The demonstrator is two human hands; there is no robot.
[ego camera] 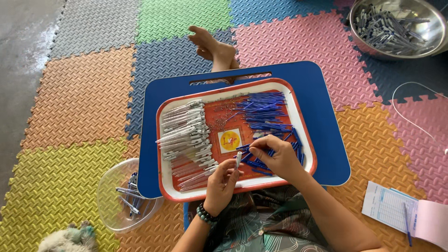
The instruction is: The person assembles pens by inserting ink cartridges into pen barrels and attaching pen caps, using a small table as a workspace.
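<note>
My left hand [223, 182] holds a clear white-tipped pen barrel [238, 159] upright over the near edge of an orange tray [164, 154] with a white rim. My right hand [275, 153] pinches a thin blue refill [255, 148] just right of the barrel's top, above a heap of blue refills [263, 112]. A stack of clear pen barrels [186, 135] fills the tray's left half. The tray rests on a blue lap table [326, 140].
A clear plastic bowl [109, 196] with a few finished pens sits at my lower left. A steel bowl [431, 35] of pen parts stands at the far right. A notepad with a blue pen [396, 210] lies at right. Bare feet [212, 46] rest beyond the table on coloured foam mats.
</note>
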